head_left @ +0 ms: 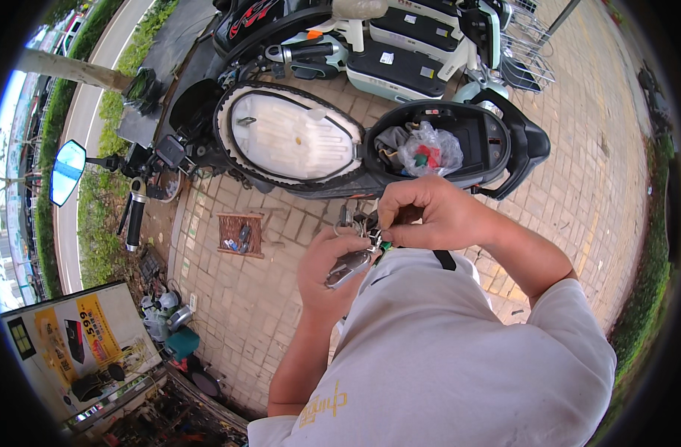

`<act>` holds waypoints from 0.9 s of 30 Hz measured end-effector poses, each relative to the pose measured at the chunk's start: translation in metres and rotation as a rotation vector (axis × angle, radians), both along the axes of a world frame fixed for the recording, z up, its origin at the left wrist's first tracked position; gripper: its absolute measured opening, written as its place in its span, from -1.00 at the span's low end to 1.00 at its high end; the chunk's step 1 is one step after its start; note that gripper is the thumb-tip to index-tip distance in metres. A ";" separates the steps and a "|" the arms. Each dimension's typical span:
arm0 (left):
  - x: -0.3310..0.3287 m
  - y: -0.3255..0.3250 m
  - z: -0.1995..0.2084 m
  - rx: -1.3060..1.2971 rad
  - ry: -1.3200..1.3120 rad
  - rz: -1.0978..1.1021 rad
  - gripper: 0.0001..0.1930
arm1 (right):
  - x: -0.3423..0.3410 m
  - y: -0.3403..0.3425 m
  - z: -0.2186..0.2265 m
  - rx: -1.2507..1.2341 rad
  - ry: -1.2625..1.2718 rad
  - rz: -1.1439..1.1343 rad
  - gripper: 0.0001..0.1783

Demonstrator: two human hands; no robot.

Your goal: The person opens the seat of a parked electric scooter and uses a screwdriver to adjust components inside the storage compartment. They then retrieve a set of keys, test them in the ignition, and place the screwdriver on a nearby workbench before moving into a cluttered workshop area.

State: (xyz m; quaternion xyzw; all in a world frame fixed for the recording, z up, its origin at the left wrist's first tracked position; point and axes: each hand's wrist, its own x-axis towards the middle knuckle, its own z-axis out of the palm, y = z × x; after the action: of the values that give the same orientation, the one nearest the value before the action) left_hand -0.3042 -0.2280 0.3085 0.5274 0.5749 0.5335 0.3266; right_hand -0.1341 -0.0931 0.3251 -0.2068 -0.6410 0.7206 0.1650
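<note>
Close in front of my body, both hands meet over a bunch of keys (pixel 375 237) on metal rings. My left hand (pixel 320 270) is closed around its lower side, with a shiny silver oval metal piece (pixel 348 268) hanging against the palm. From the other side, my right hand (pixel 437 216) pinches at the rings with thumb and forefinger. A small green bit shows beneath the fingers; the exact hold is partly hidden. Just beyond the hands stands a black scooter (pixel 311 186) with its seat (pixel 296 141) flipped up, pale underside showing. Its storage compartment (pixel 489 153) holds a clear plastic bag (pixel 434 153) with something red inside.
Pale green scooters (pixel 400 71) are parked close behind. The black scooter's handlebar grip (pixel 135 220) and mirror (pixel 68 173) stick out at left. On the paving lies a reddish square (pixel 240 235) with small items on it. A signboard (pixel 87 346) and clutter fill the lower left.
</note>
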 end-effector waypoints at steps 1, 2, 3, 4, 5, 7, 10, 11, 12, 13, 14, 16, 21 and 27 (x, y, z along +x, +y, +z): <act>-0.001 0.000 0.001 -0.003 0.024 -0.008 -0.69 | 0.001 0.003 0.002 0.023 -0.023 0.028 -0.90; -0.002 0.000 0.002 -0.005 0.049 -0.015 -0.67 | 0.001 0.004 0.004 0.049 -0.041 0.048 -0.88; -0.004 -0.001 0.002 -0.008 0.073 -0.022 -0.66 | 0.000 0.004 0.007 0.062 -0.058 0.048 -0.88; -0.005 -0.001 0.002 0.008 0.099 -0.025 -0.64 | 0.000 0.004 0.009 0.077 -0.069 0.041 -0.88; -0.005 -0.001 0.002 0.024 0.124 -0.027 -0.63 | -0.001 0.004 0.011 0.093 -0.083 0.036 -0.88; -0.007 -0.003 0.002 0.046 0.188 -0.021 -0.61 | -0.001 0.002 0.016 0.187 -0.109 0.010 -0.88; -0.009 -0.005 0.002 0.066 0.255 -0.002 -0.59 | -0.001 0.001 0.021 0.290 -0.140 0.014 -0.86; -0.010 -0.005 0.001 0.073 0.244 0.003 -0.59 | -0.001 0.002 0.022 0.329 -0.132 0.013 -0.85; -0.011 -0.004 0.001 0.079 0.233 0.007 -0.59 | -0.002 0.002 0.023 0.157 -0.097 0.019 -0.83; -0.012 -0.004 0.001 0.101 0.258 0.013 -0.59 | -0.003 0.002 0.023 -0.005 -0.046 0.018 -0.81; -0.014 -0.003 0.002 0.123 0.283 0.019 -0.59 | -0.004 0.003 0.023 -0.165 0.004 0.029 -0.79; -0.017 0.000 0.001 0.209 0.348 0.032 -0.59 | -0.005 0.004 0.023 -0.257 -0.034 0.064 -0.76; -0.020 0.002 0.000 0.396 0.475 0.038 -0.57 | -0.005 -0.007 0.022 -0.247 -0.133 0.001 -0.82; -0.018 -0.003 -0.003 0.327 0.376 0.020 -0.56 | -0.002 -0.018 0.023 0.178 -0.138 -0.085 -0.88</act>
State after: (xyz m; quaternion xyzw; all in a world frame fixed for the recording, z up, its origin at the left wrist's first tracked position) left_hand -0.3227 -0.2308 0.3055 0.6574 0.5367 0.5154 0.1188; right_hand -0.1359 -0.1108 0.3481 -0.2677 -0.7027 0.6373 0.1686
